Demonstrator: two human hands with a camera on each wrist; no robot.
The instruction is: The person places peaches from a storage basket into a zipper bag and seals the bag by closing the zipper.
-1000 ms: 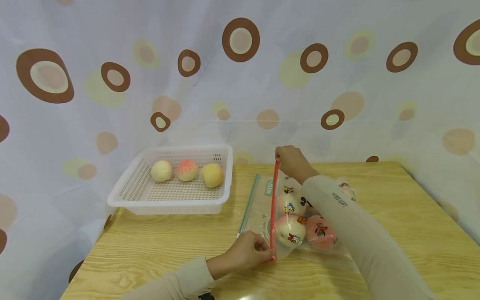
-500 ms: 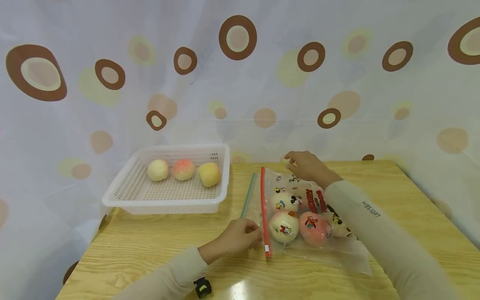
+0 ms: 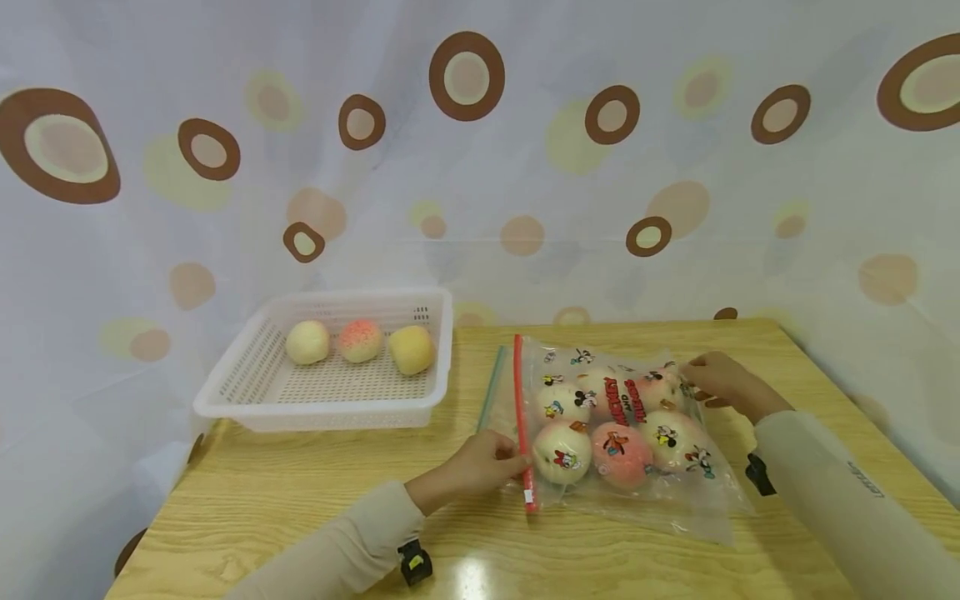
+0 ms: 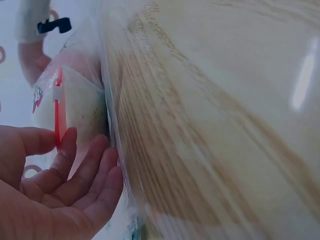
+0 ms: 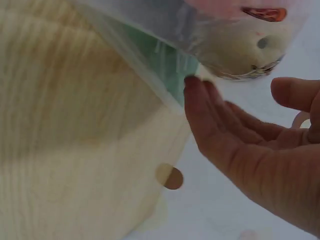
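Observation:
A clear zip bag with cartoon prints and a red closure strip (image 3: 522, 417) lies on its side on the table, several round peach-like fruits (image 3: 622, 455) inside. My left hand (image 3: 483, 463) is at the strip's lower part; the left wrist view shows the thumb and index finger of the hand (image 4: 65, 185) pinching the red strip (image 4: 60, 115) below its white slider. At the bag's far right end is my right hand (image 3: 726, 385). Its fingers (image 5: 215, 115) are extended in the right wrist view, with the thumb apart, beside the bag.
A white perforated basket (image 3: 322, 409) at the left holds three fruits: pale (image 3: 307, 342), pink-speckled (image 3: 360, 341) and yellow (image 3: 412, 349). Another bag with a green strip (image 3: 491, 390) lies partly under the filled one. A patterned curtain (image 3: 375, 200) hangs behind the wooden table (image 3: 322, 467).
My right hand has let go of the red strip's upper end and moved right to the bag's far end. The bag now lies flatter. My left hand has stayed near the strip's lower end.

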